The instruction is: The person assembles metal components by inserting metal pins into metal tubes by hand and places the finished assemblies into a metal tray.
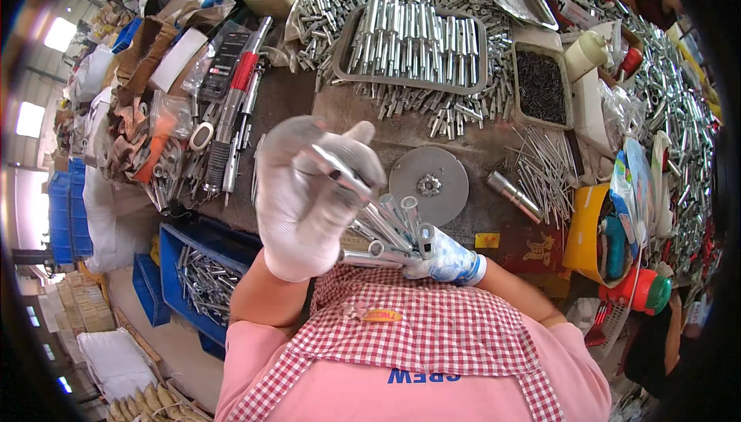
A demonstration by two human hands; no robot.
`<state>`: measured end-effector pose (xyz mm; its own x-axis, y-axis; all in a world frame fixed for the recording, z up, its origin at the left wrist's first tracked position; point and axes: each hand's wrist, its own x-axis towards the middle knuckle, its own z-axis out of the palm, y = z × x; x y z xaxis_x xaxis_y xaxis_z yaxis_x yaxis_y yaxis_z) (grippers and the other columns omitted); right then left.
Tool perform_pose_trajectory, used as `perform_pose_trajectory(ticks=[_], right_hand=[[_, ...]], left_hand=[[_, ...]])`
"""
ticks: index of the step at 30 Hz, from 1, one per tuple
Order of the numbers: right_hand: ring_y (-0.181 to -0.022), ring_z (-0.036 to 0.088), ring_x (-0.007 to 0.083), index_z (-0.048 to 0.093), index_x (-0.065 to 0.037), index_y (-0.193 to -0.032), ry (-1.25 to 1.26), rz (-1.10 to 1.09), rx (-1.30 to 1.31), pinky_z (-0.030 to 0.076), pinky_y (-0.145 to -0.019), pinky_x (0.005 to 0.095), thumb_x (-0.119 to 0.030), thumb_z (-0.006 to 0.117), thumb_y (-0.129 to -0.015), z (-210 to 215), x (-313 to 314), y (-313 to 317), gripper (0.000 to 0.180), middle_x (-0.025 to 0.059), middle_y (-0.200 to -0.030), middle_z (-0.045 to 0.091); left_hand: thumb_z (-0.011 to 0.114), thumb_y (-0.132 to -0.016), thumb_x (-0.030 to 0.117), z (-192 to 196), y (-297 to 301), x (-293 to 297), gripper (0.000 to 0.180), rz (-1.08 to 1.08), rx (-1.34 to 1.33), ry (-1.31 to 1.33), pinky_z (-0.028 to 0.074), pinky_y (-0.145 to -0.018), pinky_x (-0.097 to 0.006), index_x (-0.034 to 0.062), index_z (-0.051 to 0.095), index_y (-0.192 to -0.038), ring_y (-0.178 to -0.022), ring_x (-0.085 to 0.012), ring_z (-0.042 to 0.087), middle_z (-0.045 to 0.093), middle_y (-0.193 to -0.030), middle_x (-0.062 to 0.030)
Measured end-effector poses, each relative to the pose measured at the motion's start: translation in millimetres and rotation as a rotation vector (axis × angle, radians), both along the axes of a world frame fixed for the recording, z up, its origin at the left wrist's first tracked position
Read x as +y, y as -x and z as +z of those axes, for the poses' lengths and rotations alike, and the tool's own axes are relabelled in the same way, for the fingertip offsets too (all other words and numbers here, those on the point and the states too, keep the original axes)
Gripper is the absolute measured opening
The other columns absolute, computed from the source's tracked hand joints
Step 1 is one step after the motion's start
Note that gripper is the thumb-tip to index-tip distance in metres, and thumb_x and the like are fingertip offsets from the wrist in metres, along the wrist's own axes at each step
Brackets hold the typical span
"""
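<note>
My left hand (297, 198), in a white glove with grey-smudged fingers, is raised over the bench edge and pinches one shiny metal tube (351, 183) between thumb and fingers. Lower and to the right, my right hand (451, 258), in a blue-and-white patterned glove, grips a bunch of several metal tubes (390, 252) close to my checked apron. Their open ends fan out toward the left and away from me. Just beyond the bunch lies a round grey disc (451, 175) with a small ring of metal pieces (429, 184) at its middle.
A metal tray (478, 82) of stacked tubes stands at the back amid a heap of loose ones. Right of it is a bin (567, 117) of small dark pins. Thin rods (544, 167) and a thick cylinder (515, 197) lie right; a blue crate (174, 244) sits lower left.
</note>
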<state>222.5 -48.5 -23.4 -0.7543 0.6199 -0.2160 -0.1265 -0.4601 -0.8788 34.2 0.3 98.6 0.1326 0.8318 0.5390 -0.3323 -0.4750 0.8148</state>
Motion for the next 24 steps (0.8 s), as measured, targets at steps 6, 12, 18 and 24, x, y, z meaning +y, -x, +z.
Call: perform_pose_trajectory(ticks=[6, 12, 18, 24], right_hand=[[-0.091, 0.05, 0.0141, 0.052, 0.0, -0.122, -0.115, -0.013, 0.008, 0.043, -0.084, 0.028, -0.011, 0.067, -0.065, 2.1, 2.5, 0.5, 0.06, 0.0067, -0.104, 0.059], [-0.092, 0.051, 0.0141, 0.051, -0.001, -0.125, -0.089, 0.071, -0.003, 0.043, -0.085, 0.029, -0.01, 0.064, -0.065, -1.4, 4.0, -0.7, 0.061, 0.0067, -0.106, 0.059], [-0.099, 0.051, 0.0126, 0.049, -0.002, -0.127, -0.062, 0.054, 0.057, 0.041, -0.091, 0.0288, -0.007, 0.064, -0.065, 7.0, 6.3, 0.9, 0.064, 0.0074, -0.112, 0.059], [-0.098, 0.052, 0.0126, 0.049, -0.003, -0.125, -0.139, 0.045, 0.045, 0.042, -0.09, 0.0294, -0.009, 0.066, -0.068, -2.3, 3.5, 1.6, 0.06, 0.0066, -0.112, 0.059]], left_hand=[[0.06, -0.087, 0.003, -8.1, -8.4, -5.8, 0.045, -0.111, 0.231, -0.128, 0.026, -0.108, -0.043, 0.0026, 0.036, -0.124, -0.082, -0.0183, 0.062, 0.056, -0.089, -0.0076], [0.067, -0.083, 0.013, 4.9, -7.6, -2.5, 0.054, 0.043, 0.113, -0.114, 0.026, -0.108, -0.048, 0.0092, 0.037, -0.127, -0.08, -0.0211, 0.063, 0.063, -0.084, -0.009], [0.071, -0.081, 0.017, -5.1, -8.2, -8.7, 0.052, -0.065, 0.185, -0.011, 0.023, -0.108, -0.052, 0.0146, 0.041, -0.122, -0.081, -0.0231, 0.063, 0.063, -0.085, -0.0088], [0.066, -0.084, 0.011, -10.1, -8.6, -6.1, 0.035, -0.289, 0.563, -0.048, 0.016, -0.11, -0.049, 0.0069, 0.046, -0.112, -0.091, -0.0245, 0.063, 0.065, -0.087, -0.0092]])
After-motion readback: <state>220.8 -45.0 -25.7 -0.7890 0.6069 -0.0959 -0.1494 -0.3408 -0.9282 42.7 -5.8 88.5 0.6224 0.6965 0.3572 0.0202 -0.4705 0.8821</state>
